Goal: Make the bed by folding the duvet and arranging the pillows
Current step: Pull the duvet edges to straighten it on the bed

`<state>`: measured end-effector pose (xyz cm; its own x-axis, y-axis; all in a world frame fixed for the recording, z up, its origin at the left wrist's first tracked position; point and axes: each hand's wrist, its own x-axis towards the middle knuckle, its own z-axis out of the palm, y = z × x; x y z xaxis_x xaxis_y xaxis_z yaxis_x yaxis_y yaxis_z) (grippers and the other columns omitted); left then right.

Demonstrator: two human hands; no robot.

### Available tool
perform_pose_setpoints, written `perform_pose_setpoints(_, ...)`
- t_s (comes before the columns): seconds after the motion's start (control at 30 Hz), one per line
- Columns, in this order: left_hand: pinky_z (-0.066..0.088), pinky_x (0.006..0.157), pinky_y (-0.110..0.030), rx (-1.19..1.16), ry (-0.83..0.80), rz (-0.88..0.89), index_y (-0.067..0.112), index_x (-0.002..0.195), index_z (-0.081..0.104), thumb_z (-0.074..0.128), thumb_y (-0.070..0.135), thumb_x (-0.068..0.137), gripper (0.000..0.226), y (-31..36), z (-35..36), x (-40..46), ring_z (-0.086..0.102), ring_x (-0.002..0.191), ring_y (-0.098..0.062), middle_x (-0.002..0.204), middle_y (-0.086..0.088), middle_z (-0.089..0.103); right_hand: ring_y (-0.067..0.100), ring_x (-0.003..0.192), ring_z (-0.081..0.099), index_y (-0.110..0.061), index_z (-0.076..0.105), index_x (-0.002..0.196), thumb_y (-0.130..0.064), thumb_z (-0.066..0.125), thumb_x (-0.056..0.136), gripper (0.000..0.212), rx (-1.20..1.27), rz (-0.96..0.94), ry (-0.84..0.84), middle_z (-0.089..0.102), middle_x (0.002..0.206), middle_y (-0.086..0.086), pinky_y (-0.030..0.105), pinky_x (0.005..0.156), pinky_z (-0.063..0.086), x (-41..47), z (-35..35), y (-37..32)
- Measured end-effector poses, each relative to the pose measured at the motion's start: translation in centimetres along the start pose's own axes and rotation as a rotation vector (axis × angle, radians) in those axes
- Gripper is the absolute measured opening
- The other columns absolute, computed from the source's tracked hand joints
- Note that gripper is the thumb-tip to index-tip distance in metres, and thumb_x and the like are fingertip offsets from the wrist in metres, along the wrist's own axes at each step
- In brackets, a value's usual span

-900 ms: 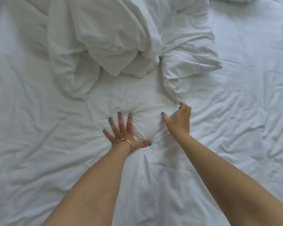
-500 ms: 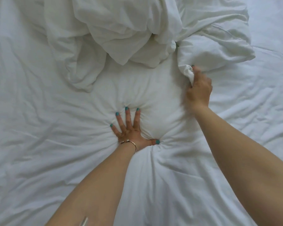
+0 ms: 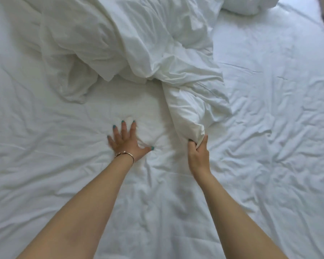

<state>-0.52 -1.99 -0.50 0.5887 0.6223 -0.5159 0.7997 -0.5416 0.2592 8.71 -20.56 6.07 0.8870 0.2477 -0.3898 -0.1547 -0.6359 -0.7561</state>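
So since half a second back, the right hand (image 3: 198,156) has dragged its bit of duvet (image 3: 138,43) down toward the person. It was up by the edge of the heap, well past the other hand; now it sits about level with the left hand's wrist, with a long twisted tongue of white fabric trailing from it back up into the heap. The view has shifted too, so a pillow (image 3: 249,4) now shows at the top right corner, which wasn't in sight before.

Right hand is gripping that duvet corner, fingers curled round the bunched end and thumb up along the side. The fabric fans out just above the knuckles and runs up and left to join the rest.

Left hand (image 3: 126,142) hasn't really gone anywhere. It's flat on the sheet (image 3: 45,165), fingers spread wide, thumb stuck out to the right, palm pressing down so the cloth puckers into creases around it. It's a little blurred. Teal nails, and a thin gold-coloured bracelet (image 3: 124,155) on the wrist.

The duvet itself is a rumpled heap across the top middle of the bed, folds piled on each other, one loose flap hanging open on the left side. The sheet under everything is wrinkled all over. The pillow lies beyond the heap's right end, partly cut off by the frame.
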Motion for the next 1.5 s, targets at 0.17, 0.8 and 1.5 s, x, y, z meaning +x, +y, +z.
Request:
perform_pose_setpoints(0.17,0.024,0.117,-0.038,-0.765,-0.117,0.446,0.050,0.142,0.011,0.054,0.056,0.083,0.073,5.1,0.5,-10.8,0.020,0.144,-0.015,0.157,-0.001,0.016,0.020,0.058,0.056,-0.034,0.036,0.124,-0.040,0.048,0.097,0.030,-0.201,-0.022,-0.042,0.058,0.065,0.000,0.034,0.051,0.040,-9.6,-3.5,4.4)
perform_pose_setpoints(0.8,0.042,0.107,-0.040,-1.037,-0.368,0.186,0.046,0.147,-0.003,0.046,-0.001,0.094,0.086,13.3,8.6,-36.5,0.044,0.129,-0.024,0.150,-0.005,0.030,0.015,0.046,0.022,-0.049,0.063,0.115,0.017,0.066,0.040,0.099,-0.908,-0.639,0.004,0.038,0.064,-0.005,0.017,0.045,0.007,-26.3,-21.4,16.0)
perform_pose_setpoints(1.5,0.013,0.114,-0.059,0.371,0.156,0.575,0.045,0.149,-0.001,0.058,0.029,0.090,0.085,20.6,10.3,-33.0,-0.001,0.144,-0.035,0.159,0.005,-0.004,0.019,0.117,0.055,-0.030,0.046,0.140,-0.028,0.049,0.094,0.046,-0.183,0.267,-0.148,0.057,0.131,0.000,0.032,0.093,0.046,-21.5,-25.2,24.8)
